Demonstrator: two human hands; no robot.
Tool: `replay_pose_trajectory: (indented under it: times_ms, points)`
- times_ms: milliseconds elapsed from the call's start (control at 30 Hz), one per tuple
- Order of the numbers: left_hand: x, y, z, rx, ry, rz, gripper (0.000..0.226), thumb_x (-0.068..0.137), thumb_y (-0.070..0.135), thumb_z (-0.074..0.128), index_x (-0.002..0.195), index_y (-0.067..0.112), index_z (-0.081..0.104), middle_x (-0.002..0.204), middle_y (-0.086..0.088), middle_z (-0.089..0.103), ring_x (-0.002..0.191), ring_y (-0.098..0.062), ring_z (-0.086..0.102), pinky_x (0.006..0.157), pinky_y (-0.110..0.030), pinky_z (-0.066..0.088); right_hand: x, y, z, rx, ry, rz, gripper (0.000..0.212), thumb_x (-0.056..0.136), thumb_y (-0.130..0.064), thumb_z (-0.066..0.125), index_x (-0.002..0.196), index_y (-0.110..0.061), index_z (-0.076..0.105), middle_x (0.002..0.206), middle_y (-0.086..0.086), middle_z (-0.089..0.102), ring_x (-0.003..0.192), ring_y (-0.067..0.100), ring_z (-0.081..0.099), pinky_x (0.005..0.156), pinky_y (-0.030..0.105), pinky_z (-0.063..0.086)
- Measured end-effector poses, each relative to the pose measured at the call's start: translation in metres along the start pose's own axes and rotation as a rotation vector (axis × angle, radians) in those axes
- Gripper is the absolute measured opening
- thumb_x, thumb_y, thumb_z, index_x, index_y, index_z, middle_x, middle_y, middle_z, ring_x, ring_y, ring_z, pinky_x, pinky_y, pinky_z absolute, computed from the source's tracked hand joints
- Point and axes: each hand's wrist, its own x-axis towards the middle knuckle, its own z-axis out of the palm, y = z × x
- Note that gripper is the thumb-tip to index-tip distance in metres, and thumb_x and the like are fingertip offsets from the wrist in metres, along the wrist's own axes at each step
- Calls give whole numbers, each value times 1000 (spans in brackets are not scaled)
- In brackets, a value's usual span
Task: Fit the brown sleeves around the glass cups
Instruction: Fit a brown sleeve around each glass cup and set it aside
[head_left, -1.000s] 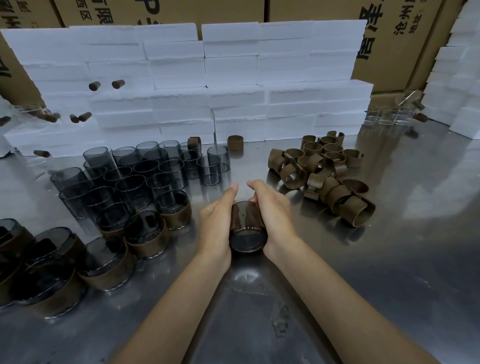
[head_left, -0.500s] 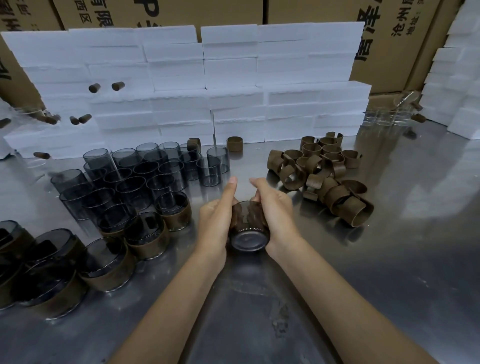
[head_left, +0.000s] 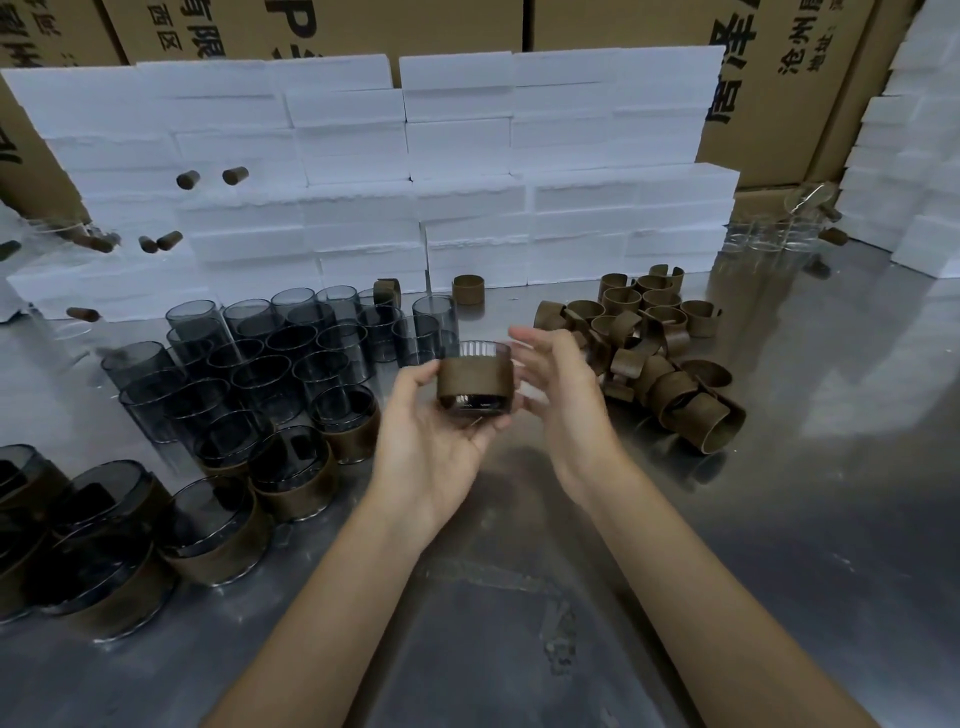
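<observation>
Sleeved cup (head_left: 475, 382) held by left hand (head_left: 431, 441); right hand (head_left: 558, 395) open beside it

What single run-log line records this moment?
left hand: holds sleeved cup | right hand: open beside it | loose sleeves: right

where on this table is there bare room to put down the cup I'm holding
Bare steel table shows near you between your forearms, and on the far right beyond the pile of loose brown sleeves. A narrow gap lies between the sleeved dark glass cups and your left hand, which holds the sleeved cup. The bare dark glass cups crowd the left.
</observation>
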Motion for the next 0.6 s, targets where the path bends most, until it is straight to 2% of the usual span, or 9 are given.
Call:
replay_pose_trajectory:
  times_ms: [33, 100, 200, 300, 433, 500, 533, 567, 600]
  points:
    - [0, 3, -3, -49, -6, 9, 45, 96, 30, 50, 123, -4, 61, 127, -28, 67, 104, -37, 68, 106, -42, 49, -1, 1, 1, -35, -50, 34, 42, 86, -48, 57, 116, -21, 69, 121, 1, 73, 114, 14, 64, 100, 38, 49]
    - [1, 7, -6, -69, 6, 27, 41, 101, 31, 42, 118, -1, 62, 125, -27, 67, 104, -36, 68, 99, -39, 49, -4, 6, 5, -108, -141, 59, 57, 71, -53, 64, 121, -26, 68, 122, -2, 71, 116, 13, 63, 103, 38, 49]
    - [2, 6, -8, -41, 23, 36, 44, 103, 31, 37, 117, -3, 61, 118, -25, 68, 109, -37, 66, 99, -41, 50, -8, 14, 13, -260, -179, -38, 60, 70, -52, 77, 125, -31, 66, 117, -9, 69, 107, 1, 66, 92, 21, 53]
    - [4, 7, -13, -8, 20, 14, 52, 102, 33, 39, 130, -6, 59, 120, -25, 67, 115, -38, 64, 101, -41, 54, -7, 22, 12, -498, -119, -190, 58, 78, -49, 84, 129, -31, 63, 122, -12, 60, 113, 2, 59, 90, 17, 51]
    - [12, 5, -18, 142, 37, 61, 45, 105, 32, 39, 124, -3, 61, 116, -21, 69, 108, -33, 67, 89, -36, 58, -6, 23, 8, -574, 5, -314, 59, 72, -54, 84, 123, -33, 62, 117, -17, 60, 108, -4, 53, 81, 9, 40]
    - [18, -1, -21, 424, 120, 116, 37, 107, 26, 38, 120, 1, 63, 113, -17, 73, 106, -33, 69, 89, -41, 58, -6, 20, 8, -578, 89, -360, 68, 64, -67, 76, 123, -35, 61, 115, -19, 60, 106, -6, 52, 79, 8, 37]
    - [21, -4, -24, 621, 152, 167, 32, 107, 21, 39, 122, 5, 62, 115, -19, 72, 109, -36, 68, 95, -48, 57, -6, 18, 8, -550, 119, -369, 72, 61, -72, 72, 123, -36, 61, 116, -19, 61, 106, -5, 53, 79, 10, 38]
    - [22, -8, -26, 797, 156, 224, 28, 107, 14, 41, 126, 9, 61, 119, -21, 71, 114, -37, 67, 101, -53, 53, -6, 16, 8, -510, 137, -374, 73, 60, -73, 70, 122, -37, 61, 116, -18, 62, 106, -4, 55, 80, 12, 40]
    - [21, -11, -26, 954, 110, 300, 29, 105, 8, 44, 130, 12, 59, 122, -18, 71, 118, -33, 66, 106, -52, 50, -7, 14, 9, -471, 138, -378, 72, 59, -72, 71, 121, -37, 61, 115, -18, 64, 106, -2, 58, 82, 13, 42]
